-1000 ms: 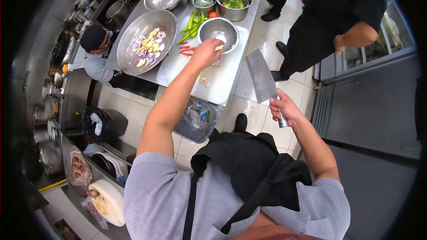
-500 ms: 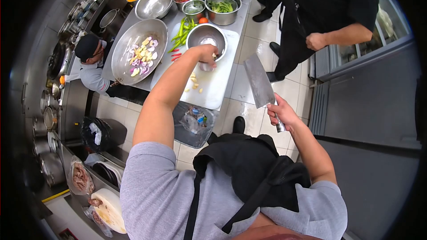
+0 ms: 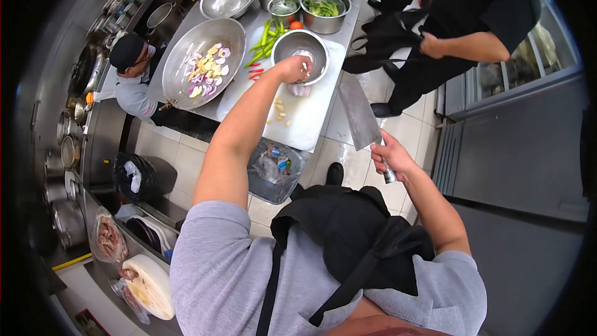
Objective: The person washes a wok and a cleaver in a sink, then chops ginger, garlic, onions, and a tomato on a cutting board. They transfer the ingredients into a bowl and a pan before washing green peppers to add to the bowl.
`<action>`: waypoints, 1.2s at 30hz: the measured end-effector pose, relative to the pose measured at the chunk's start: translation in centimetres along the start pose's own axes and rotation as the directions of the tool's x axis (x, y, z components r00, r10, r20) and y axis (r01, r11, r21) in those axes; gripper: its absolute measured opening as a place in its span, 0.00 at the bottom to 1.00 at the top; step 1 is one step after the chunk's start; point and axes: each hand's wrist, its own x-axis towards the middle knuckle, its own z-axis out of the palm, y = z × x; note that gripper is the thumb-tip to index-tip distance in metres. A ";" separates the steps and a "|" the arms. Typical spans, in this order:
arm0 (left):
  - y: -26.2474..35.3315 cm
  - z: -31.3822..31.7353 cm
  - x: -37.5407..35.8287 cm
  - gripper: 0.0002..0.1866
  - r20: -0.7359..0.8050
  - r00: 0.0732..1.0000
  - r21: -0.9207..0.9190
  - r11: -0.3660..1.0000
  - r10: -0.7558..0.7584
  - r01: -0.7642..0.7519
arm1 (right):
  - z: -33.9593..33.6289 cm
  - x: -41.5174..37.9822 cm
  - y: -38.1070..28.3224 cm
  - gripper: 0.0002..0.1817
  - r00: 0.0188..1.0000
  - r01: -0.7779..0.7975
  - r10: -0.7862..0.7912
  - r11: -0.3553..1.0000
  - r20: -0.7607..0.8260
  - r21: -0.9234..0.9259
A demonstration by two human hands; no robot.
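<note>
My right hand [image 3: 393,157] grips a cleaver [image 3: 359,115] by its handle, the broad blade held up over the floor beside the table. My left hand [image 3: 293,70] is at the near rim of a steel bowl [image 3: 318,56], its fingers closed around small pale pieces that look like garlic cloves. Below that hand a purplish onion [image 3: 299,90] sits on the white cutting board [image 3: 305,126]. More garlic cloves [image 3: 280,107] lie nearer me. Green chillies [image 3: 266,40] and red chillies [image 3: 255,70] are left of the bowl, with a tomato [image 3: 296,25] behind it.
A wide pan [image 3: 176,81] of sliced onion and garlic stands left of the board. Several steel bowls [image 3: 284,9] fill the far end. A lined bin [image 3: 258,190] is below the board's edge. One person [image 3: 134,62] is at left; others in black [image 3: 479,18] stand right.
The view has shifted slightly, so the table sits further right and lower. My left hand stays at the bowl, its fingers turned a little. The person in black at right has shifted position.
</note>
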 end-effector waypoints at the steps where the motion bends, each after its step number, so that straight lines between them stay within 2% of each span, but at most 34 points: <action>1: 0.0 -0.2 -1.0 0.16 -0.112 0.994 0.015 1.000 0.015 -0.014 | 0.2 -0.1 -0.1 0.24 1.000 -0.014 0.014 1.000 0.001 -0.010; 2: 0.6 -0.7 -2.7 0.16 -0.113 0.994 0.013 1.000 0.011 -0.009 | 0.5 -0.1 0.0 0.24 1.000 -0.030 0.030 0.999 0.001 -0.017; 4: 0.4 -1.6 -6.1 0.16 -0.404 0.907 0.068 0.993 0.118 -0.099 | 0.6 -0.5 0.4 0.24 0.999 -0.035 0.035 0.999 0.023 -0.015; 5: -0.3 -1.4 -7.8 0.16 -0.408 0.906 0.069 0.993 0.114 -0.093 | 0.5 -0.7 0.5 0.24 0.998 -0.035 0.035 0.999 0.042 -0.014; 7: -2.5 -0.4 -11.1 0.14 -0.309 0.946 0.102 0.986 -0.095 0.133 | 0.2 -1.1 1.0 0.25 0.997 -0.039 0.040 0.999 0.064 -0.019; 9: -6.0 2.2 -12.8 0.11 -0.257 0.947 0.180 0.953 -0.195 0.245 | -0.2 -1.5 1.7 0.27 0.993 -0.046 0.049 0.999 0.109 -0.025; 10: -6.6 3.0 -13.4 0.11 -0.261 0.945 0.177 0.952 -0.198 0.248 | -0.3 -1.5 2.0 0.27 0.992 -0.048 0.051 0.998 0.112 -0.030; 13: -6.4 4.0 -14.5 0.11 -0.283 0.912 0.230 0.902 -0.296 0.364 | 0.1 -1.4 2.9 0.28 0.986 -0.064 0.069 0.997 0.152 -0.042; 14: -5.3 3.7 -14.8 0.11 -0.280 0.911 0.225 0.902 -0.302 0.368 | 0.6 -1.2 3.1 0.27 0.985 -0.066 0.075 0.996 0.155 -0.060; 16: -3.2 2.6 -14.8 0.11 -0.285 0.873 0.263 0.844 -0.396 0.468 | 1.3 -0.8 3.5 0.26 0.984 -0.069 0.081 0.994 0.159 -0.082; 17: -2.6 2.1 -14.3 0.15 -0.302 0.859 0.313 0.808 -0.413 0.499 | 1.6 -0.6 3.7 0.25 0.985 -0.072 0.084 0.994 0.153 -0.079; 18: -3.0 2.2 -13.4 0.15 -0.301 0.860 0.312 0.809 -0.413 0.498 | 1.8 -0.6 3.9 0.25 0.986 -0.075 0.086 0.994 0.145 -0.075; 20: -4.3 2.7 -11.2 0.17 -0.491 0.815 0.294 0.822 -0.308 0.488 | 2.3 -0.7 3.9 0.25 0.987 -0.075 0.085 0.994 0.134 -0.078; 21: -4.7 2.8 -10.3 0.20 -0.518 0.823 0.276 0.865 -0.233 0.418 | 2.5 -0.9 4.1 0.25 0.989 -0.073 0.083 0.994 0.126 -0.082; 28: -7.9 4.6 -7.0 0.20 -0.586 0.798 0.263 0.898 -0.141 0.352 | 3.2 -2.8 5.0 0.25 0.997 -0.046 0.051 0.997 0.065 -0.066; 31: -8.6 4.6 -6.6 0.21 -0.605 0.780 0.223 0.907 -0.159 0.357 | 3.1 -4.0 5.9 0.25 0.999 -0.027 0.029 0.998 0.042 -0.061; 33: -7.0 4.0 -7.7 0.24 -0.524 0.837 0.361 0.849 -0.157 0.385 | 3.2 -4.5 6.5 0.30 0.999 -0.039 0.040 0.999 0.005 -0.035; 34: -7.2 4.2 -7.6 0.24 -0.523 0.838 0.363 0.851 -0.153 0.381 | 3.4 -4.7 6.7 0.30 0.999 -0.037 0.037 0.999 0.001 -0.034; 36: -7.6 4.6 -7.9 0.19 -0.626 0.779 0.368 0.868 -0.035 0.334 | 3.9 -5.2 7.1 0.29 0.998 -0.050 0.049 0.999 -0.038 -0.017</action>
